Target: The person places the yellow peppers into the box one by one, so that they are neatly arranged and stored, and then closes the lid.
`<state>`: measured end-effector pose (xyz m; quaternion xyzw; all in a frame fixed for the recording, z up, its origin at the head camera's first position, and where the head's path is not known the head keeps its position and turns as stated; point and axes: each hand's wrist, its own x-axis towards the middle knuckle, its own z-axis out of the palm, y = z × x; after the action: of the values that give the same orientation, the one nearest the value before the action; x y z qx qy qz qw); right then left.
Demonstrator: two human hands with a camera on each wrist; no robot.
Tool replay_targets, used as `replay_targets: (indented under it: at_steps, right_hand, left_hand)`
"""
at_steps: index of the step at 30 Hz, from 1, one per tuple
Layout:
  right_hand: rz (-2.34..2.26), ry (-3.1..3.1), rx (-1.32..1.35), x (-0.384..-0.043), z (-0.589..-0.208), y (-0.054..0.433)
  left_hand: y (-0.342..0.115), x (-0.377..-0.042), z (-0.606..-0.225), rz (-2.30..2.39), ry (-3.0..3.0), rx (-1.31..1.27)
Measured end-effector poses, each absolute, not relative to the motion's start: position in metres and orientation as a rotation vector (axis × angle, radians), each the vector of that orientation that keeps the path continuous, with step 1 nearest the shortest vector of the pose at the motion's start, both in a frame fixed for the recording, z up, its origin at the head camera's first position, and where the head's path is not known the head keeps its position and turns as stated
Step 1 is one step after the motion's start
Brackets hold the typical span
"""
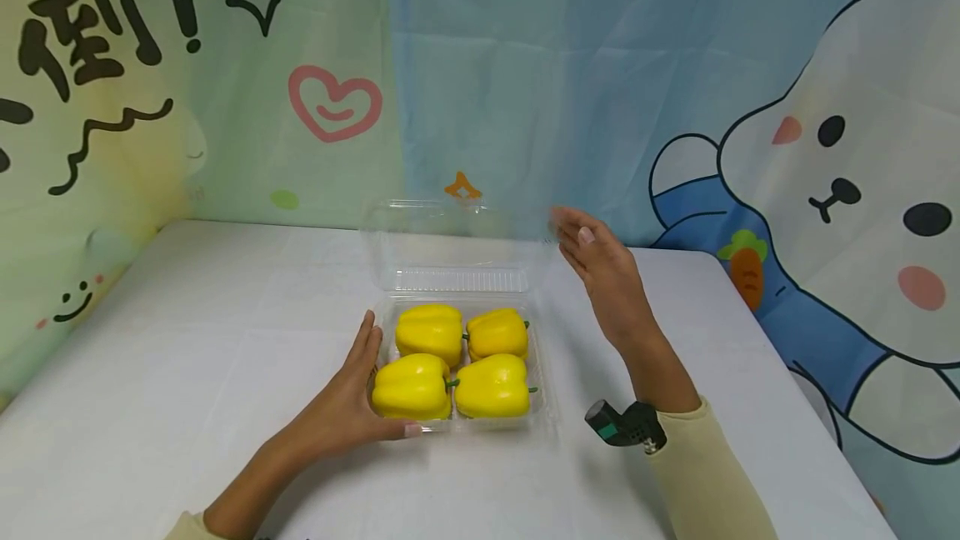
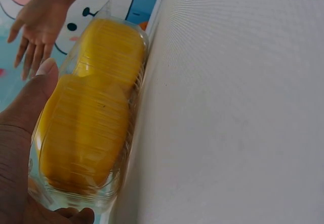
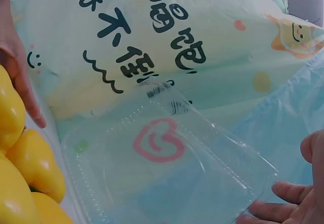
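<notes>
A clear plastic clamshell box [image 1: 542, 407] sits on the table with several yellow bell peppers [image 1: 491, 386] in it, green stems showing. Its transparent lid [image 1: 459, 280] stands raised at the back. My left hand [image 1: 352, 402] holds the box at its near left corner, thumb along the front edge and fingers along the left side. In the left wrist view the thumb [image 2: 43, 82] lies by the box wall. My right hand [image 1: 603, 277] is at the lid's right edge, fingers extended; in the right wrist view its fingertips [image 3: 258, 211] are by the lid's corner, contact unclear.
A white table [image 1: 187, 373] extends around the box. Behind it hangs a printed cloth backdrop [image 1: 510, 65] with a cartoon rabbit and hearts. A black wrist device [image 1: 626, 423] is worn on the right forearm.
</notes>
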<state>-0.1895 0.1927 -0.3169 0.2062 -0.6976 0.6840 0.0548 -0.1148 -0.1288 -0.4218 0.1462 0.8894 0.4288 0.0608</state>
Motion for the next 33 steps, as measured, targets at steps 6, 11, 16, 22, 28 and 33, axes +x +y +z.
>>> replay_targets:
  at_steps: [6,11,16,22,28,33]
  right_hand:
    - [2.044,-2.156,0.544,-0.191,-0.315,0.192]
    - [1.971,-2.213,0.474,-0.188,-0.316,0.193]
    - [1.832,-2.286,0.469,-0.181,-0.314,0.196]
    - [1.779,-2.381,0.472,-0.179,-0.311,0.199]
    - [1.783,-2.610,0.485,-0.176,-0.306,0.202]
    - [1.731,-2.773,0.584,-0.169,-0.304,0.212]
  left_hand:
    - [-0.129,-0.116,-0.424,1.291,2.696,0.453]
    - [-0.130,-0.118,-0.425,1.309,2.702,0.509]
    - [-0.134,-0.119,-0.423,1.509,2.641,0.560]
    - [-0.147,-0.119,-0.416,1.766,2.519,0.534]
    - [-0.155,-0.120,-0.406,1.846,2.451,0.562]
    - [-0.152,-0.120,-0.405,1.868,2.438,0.572]
